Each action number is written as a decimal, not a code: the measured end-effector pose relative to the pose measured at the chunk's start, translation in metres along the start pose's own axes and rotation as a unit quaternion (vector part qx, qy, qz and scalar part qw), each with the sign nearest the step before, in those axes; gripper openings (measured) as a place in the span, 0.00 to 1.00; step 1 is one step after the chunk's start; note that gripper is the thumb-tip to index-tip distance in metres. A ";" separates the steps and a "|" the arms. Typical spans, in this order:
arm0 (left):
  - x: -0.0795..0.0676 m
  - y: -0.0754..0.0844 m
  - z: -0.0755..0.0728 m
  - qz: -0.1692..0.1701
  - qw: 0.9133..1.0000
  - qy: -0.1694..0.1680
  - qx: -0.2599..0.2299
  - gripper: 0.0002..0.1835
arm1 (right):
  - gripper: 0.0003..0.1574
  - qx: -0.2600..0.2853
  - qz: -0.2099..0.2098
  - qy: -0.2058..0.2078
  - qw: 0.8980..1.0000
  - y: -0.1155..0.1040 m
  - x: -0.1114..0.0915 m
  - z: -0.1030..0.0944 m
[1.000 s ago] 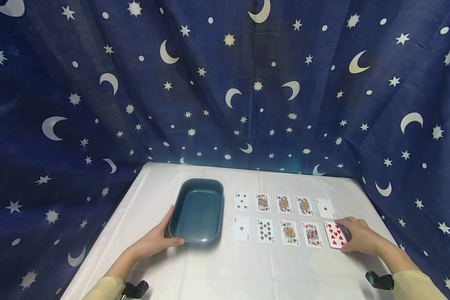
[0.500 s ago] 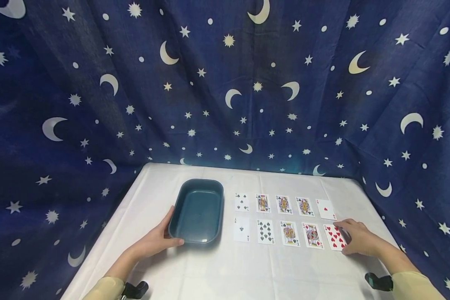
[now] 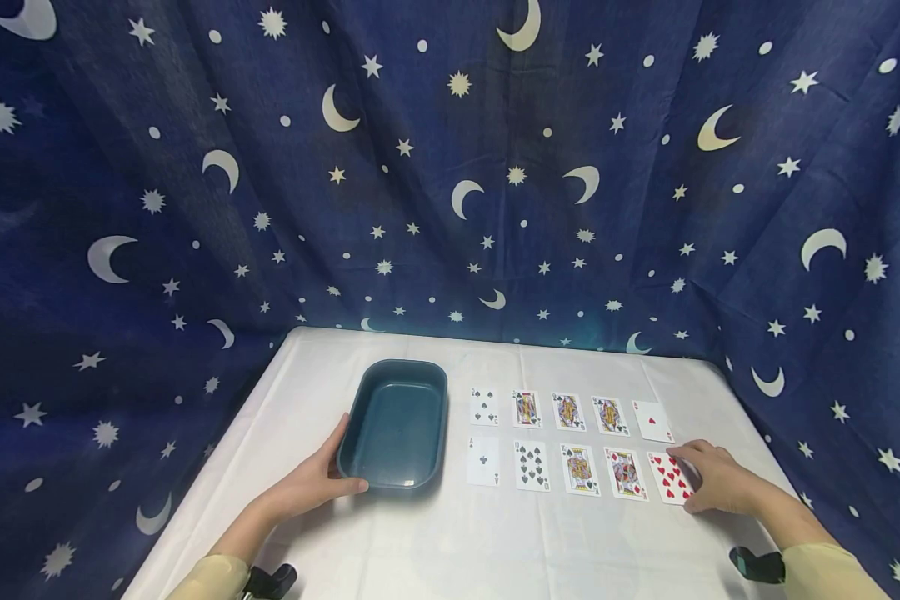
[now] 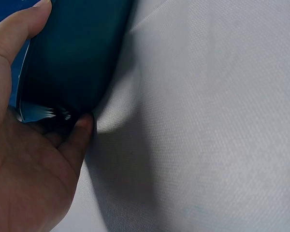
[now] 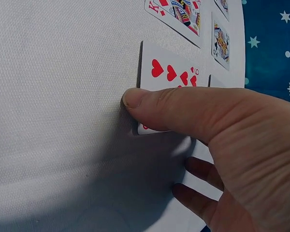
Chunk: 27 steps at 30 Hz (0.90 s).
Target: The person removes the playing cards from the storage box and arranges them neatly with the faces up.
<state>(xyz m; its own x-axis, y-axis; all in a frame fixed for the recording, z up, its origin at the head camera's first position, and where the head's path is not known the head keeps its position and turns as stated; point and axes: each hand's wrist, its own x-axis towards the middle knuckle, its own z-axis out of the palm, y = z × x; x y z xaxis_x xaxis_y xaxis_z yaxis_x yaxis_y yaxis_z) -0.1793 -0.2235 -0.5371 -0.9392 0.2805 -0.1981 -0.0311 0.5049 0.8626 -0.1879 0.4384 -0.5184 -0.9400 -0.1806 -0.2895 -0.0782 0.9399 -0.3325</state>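
Observation:
In the head view a dark teal rectangular tray (image 3: 393,433) lies on the white cloth, with nothing in it. My left hand (image 3: 303,486) grips its near left corner. The left wrist view has the thumb on one side of the tray wall (image 4: 77,53) and the fingers on the other. My right hand (image 3: 723,479) pinches a nine of hearts (image 3: 667,477) at the right end of the near row. In the right wrist view the thumb (image 5: 150,106) crosses the card's edge and the index finger is hidden. The ace of hearts (image 3: 651,422) lies just beyond.
Two rows of face-up cards lie right of the tray, including a king of diamonds (image 3: 626,473), a ten of spades (image 3: 531,465) and an ace of clubs (image 3: 483,461). A blue curtain (image 3: 450,167) with moons and stars hangs behind the white table (image 3: 487,542).
The nine of hearts has slid slightly toward me under my right hand, leaving a wider gap to the ace of hearts. My left hand and the tray stay in place.

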 end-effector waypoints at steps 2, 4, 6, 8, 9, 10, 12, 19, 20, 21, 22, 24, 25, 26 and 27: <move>0.000 0.000 0.000 -0.002 1.000 0.000 0.000 0.67 | 0.59 0.000 -0.001 0.002 1.000 0.000 0.000 0.000; 0.000 0.000 0.000 -0.003 1.000 -0.001 0.000 0.67 | 0.59 0.001 -0.001 0.003 1.000 -0.001 -0.001 -0.001; 0.000 0.001 0.000 -0.004 1.000 -0.001 0.000 0.67 | 0.59 0.001 -0.002 0.004 1.000 -0.001 -0.001 -0.001; 0.000 0.001 0.000 -0.003 1.000 0.000 -0.001 0.67 | 0.59 0.001 -0.001 0.004 1.000 -0.001 -0.001 -0.001; 0.000 0.002 0.000 -0.003 1.000 0.000 -0.001 0.67 | 0.60 0.001 -0.001 0.004 1.000 0.000 -0.001 -0.001; 0.000 0.002 0.000 -0.002 1.000 0.000 -0.001 0.67 | 0.60 0.001 -0.001 0.005 1.000 0.000 -0.001 -0.001; 0.000 0.002 0.000 -0.001 1.000 0.000 -0.002 0.67 | 0.60 0.001 -0.001 0.006 1.000 0.000 -0.001 -0.001; 0.001 0.003 0.000 0.003 1.000 -0.004 -0.009 0.67 | 0.60 0.005 -0.004 0.007 1.000 0.002 -0.002 -0.002; 0.001 0.003 0.001 0.004 1.000 -0.004 -0.010 0.67 | 0.60 0.005 -0.003 0.006 1.000 0.002 -0.002 -0.002; 0.002 0.003 0.001 0.005 1.000 -0.005 -0.011 0.67 | 0.60 0.005 -0.003 0.005 1.000 0.003 -0.002 -0.002; 0.002 0.003 0.001 0.007 1.000 -0.004 -0.011 0.67 | 0.60 0.006 -0.002 0.004 1.000 0.003 -0.001 -0.002; 0.003 0.002 0.001 0.011 1.000 -0.006 -0.012 0.67 | 0.60 0.007 0.002 0.001 1.000 0.004 -0.001 -0.002; 0.003 0.002 0.001 0.014 1.000 -0.007 -0.013 0.67 | 0.60 0.008 0.003 0.000 1.000 0.004 -0.002 -0.002; 0.003 0.002 0.001 0.016 1.000 -0.008 -0.015 0.67 | 0.61 0.007 0.004 -0.002 1.000 0.004 -0.001 -0.002; 0.003 0.002 0.000 0.018 1.000 -0.010 -0.015 0.67 | 0.61 0.008 0.005 -0.002 1.000 0.004 -0.002 -0.002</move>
<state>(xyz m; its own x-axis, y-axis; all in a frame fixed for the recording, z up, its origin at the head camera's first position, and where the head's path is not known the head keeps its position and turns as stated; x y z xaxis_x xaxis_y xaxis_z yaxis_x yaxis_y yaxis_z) -0.1815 -0.2214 -0.5360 -0.9326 0.3149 -0.1760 -0.0081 0.4694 0.8829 -0.1874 0.4433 -0.5174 -0.9391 -0.1729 -0.2971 -0.0637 0.9369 -0.3437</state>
